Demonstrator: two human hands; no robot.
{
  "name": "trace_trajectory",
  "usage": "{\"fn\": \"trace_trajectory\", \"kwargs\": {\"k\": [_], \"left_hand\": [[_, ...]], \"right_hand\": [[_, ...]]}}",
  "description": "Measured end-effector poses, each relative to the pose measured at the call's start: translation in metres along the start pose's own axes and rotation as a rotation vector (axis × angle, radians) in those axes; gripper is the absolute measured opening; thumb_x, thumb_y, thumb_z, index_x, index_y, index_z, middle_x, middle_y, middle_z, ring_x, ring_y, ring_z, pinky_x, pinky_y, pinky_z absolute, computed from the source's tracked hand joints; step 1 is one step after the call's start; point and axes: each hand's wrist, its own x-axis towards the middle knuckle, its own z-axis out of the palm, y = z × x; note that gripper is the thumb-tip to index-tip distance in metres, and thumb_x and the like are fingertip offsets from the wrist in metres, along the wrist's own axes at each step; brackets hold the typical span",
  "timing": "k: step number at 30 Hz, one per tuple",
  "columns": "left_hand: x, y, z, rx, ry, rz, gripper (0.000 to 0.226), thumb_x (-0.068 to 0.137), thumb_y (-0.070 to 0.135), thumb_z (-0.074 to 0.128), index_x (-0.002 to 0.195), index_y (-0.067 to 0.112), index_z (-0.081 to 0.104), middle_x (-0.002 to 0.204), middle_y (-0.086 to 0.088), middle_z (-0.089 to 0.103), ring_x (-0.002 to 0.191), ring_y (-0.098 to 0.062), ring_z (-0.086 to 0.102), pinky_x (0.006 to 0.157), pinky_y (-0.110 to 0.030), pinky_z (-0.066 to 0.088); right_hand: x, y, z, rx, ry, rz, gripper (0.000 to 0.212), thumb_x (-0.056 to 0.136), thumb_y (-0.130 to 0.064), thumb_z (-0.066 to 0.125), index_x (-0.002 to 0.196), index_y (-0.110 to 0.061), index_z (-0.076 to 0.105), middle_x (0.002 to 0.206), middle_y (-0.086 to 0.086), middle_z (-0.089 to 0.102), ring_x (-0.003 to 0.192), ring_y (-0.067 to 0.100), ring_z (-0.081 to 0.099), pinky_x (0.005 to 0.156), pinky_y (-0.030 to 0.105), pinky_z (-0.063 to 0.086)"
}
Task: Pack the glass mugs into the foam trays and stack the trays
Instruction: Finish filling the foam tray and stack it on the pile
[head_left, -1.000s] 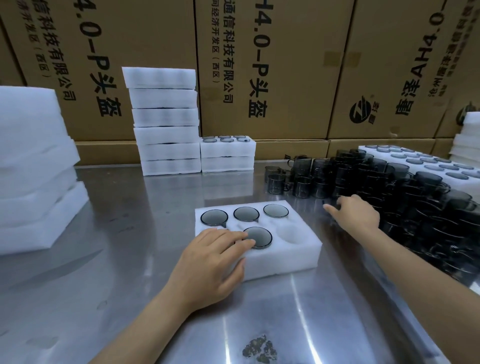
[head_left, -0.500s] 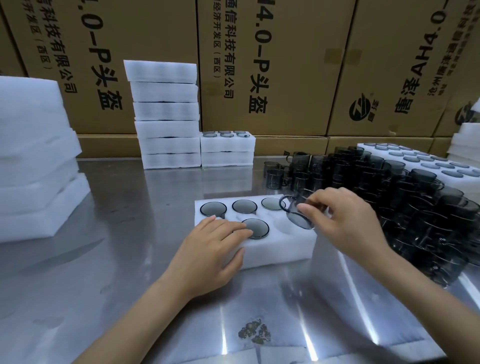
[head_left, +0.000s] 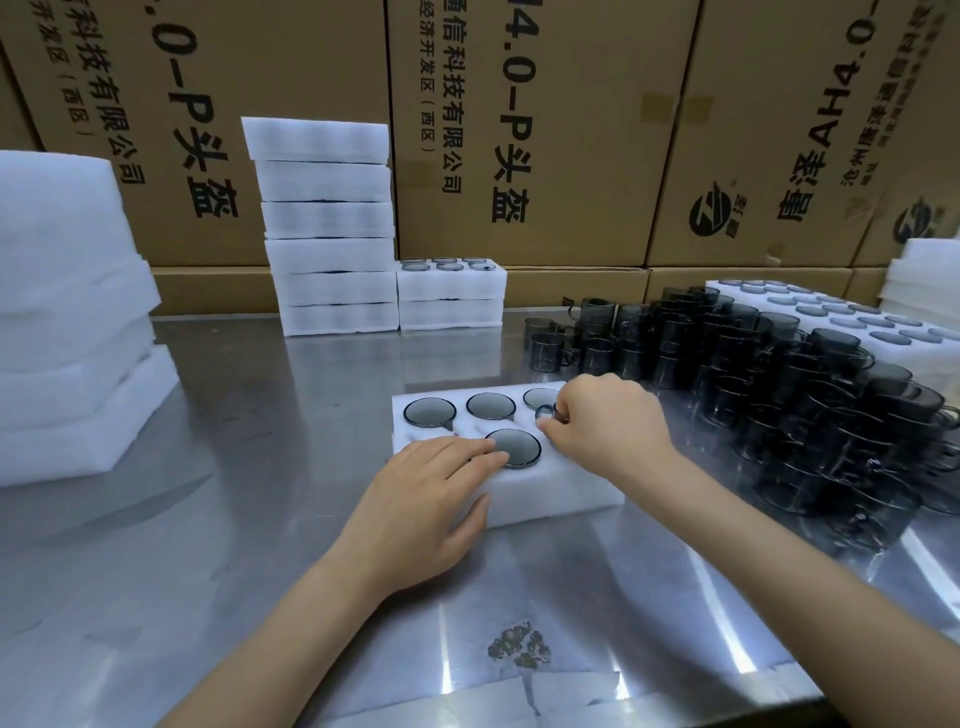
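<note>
Your right hand (head_left: 608, 431) is over the near right pocket of the foam tray (head_left: 550, 496), fingers curled and pinching a dark glass mug (head_left: 548, 411) of which only the handle and a bit of rim show; most of it is hidden under your hand. Your left hand (head_left: 426, 499) lies flat on the tray's near left corner, fingers straight and touching the rim of the seated mug (head_left: 515, 448) in the middle of the near row. Keep that left hand pressing so the light foam cannot slide on the steel table (head_left: 260, 519). Line the handle up with the notch beside the pocket, lower the mug straight, and push it flush before reaching to the pile of loose mugs (head_left: 779, 395).
</note>
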Motion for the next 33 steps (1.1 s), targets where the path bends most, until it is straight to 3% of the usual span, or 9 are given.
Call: {"fn": "trace_trajectory", "kwargs": {"k": [4,7,10,12,14,16,28,31,33], "left_hand": [[0.000,0.000,-0.001,-0.013,-0.026,-0.003,0.038,0.089,0.027,0.049,0.121,0.015,0.063,0.124,0.001,0.062,0.110,-0.020,0.060,0.088,-0.033,0.050],[0.001,0.001,-0.005,-0.006,-0.039,-0.001,0.039,0.088,0.029,0.049,0.121,0.015,0.064,0.123,0.001,0.063,0.108,-0.020,0.062,0.088,-0.034,0.050],[0.007,0.006,-0.010,0.001,-0.016,-0.020,0.045,0.088,0.036,0.045,0.125,0.015,0.061,0.127,0.002,0.061,0.111,-0.019,0.060,0.095,-0.037,0.048],[0.017,0.015,-0.010,-0.033,-0.061,-0.048,0.057,0.090,0.045,0.036,0.141,0.022,0.045,0.144,0.006,0.046,0.130,-0.014,0.045,0.112,-0.039,0.030],[0.031,0.022,-0.003,-0.049,-0.139,-0.035,0.065,0.093,0.054,0.029,0.151,0.028,0.017,0.158,0.013,0.015,0.145,-0.007,0.015,0.116,-0.030,0.001],[0.048,0.026,0.005,-0.019,-0.208,-0.004,0.070,0.095,0.057,0.029,0.153,0.027,0.001,0.159,0.013,-0.004,0.146,-0.005,-0.005,0.113,-0.026,-0.010],[0.068,0.024,0.017,0.107,-0.346,0.050,0.071,0.091,0.060,0.037,0.147,0.017,0.030,0.156,0.002,0.026,0.146,-0.014,0.012,0.111,-0.033,-0.008],[0.067,0.029,0.013,0.117,-0.392,0.022,0.077,0.090,0.062,0.037,0.150,0.016,0.022,0.158,0.001,0.019,0.146,-0.014,0.010,0.114,-0.037,-0.008],[0.063,0.032,0.011,0.116,-0.431,-0.026,0.077,0.092,0.062,0.034,0.152,0.020,0.011,0.160,0.004,0.009,0.147,-0.013,0.004,0.116,-0.040,-0.008]], "right_hand": [[-0.002,-0.002,0.000,-0.042,-0.071,-0.039,0.044,0.087,-0.043,0.056,0.057,-0.016,0.039,0.059,-0.002,0.040,0.067,0.027,0.046,0.056,0.027,0.029],[-0.001,0.005,-0.014,0.057,-0.136,-0.016,0.043,0.083,-0.057,0.057,0.062,-0.019,0.058,0.068,-0.004,0.057,0.073,0.024,0.054,0.058,0.026,0.034],[-0.006,0.025,-0.026,0.302,0.118,0.006,0.033,0.085,-0.061,0.050,0.086,-0.034,0.070,0.081,-0.016,0.066,0.082,0.014,0.058,0.066,0.028,0.041],[-0.015,0.039,-0.024,0.466,0.261,-0.071,0.032,0.092,-0.048,0.044,0.106,-0.035,0.068,0.104,-0.018,0.069,0.100,0.010,0.059,0.081,0.031,0.046],[-0.026,0.050,-0.008,0.550,0.181,-0.173,0.035,0.098,-0.031,0.045,0.131,-0.027,0.056,0.134,-0.014,0.054,0.125,0.007,0.047,0.105,0.030,0.036],[-0.035,0.057,0.013,0.534,0.029,-0.217,0.042,0.100,-0.022,0.042,0.142,-0.024,0.041,0.147,-0.015,0.035,0.138,0.004,0.030,0.116,0.026,0.020],[-0.041,0.056,0.035,0.268,-0.119,-0.234,0.043,0.101,-0.031,0.031,0.143,-0.036,0.037,0.151,-0.025,0.026,0.141,-0.005,0.016,0.112,0.020,0.011],[-0.042,0.054,0.032,0.273,-0.155,-0.239,0.043,0.102,-0.032,0.032,0.144,-0.034,0.036,0.152,-0.022,0.025,0.142,-0.003,0.015,0.116,0.024,0.015],[-0.043,0.055,0.032,0.457,-0.188,-0.198,0.044,0.102,-0.031,0.035,0.146,-0.031,0.032,0.152,-0.021,0.024,0.142,-0.003,0.014,0.116,0.022,0.013]]}}
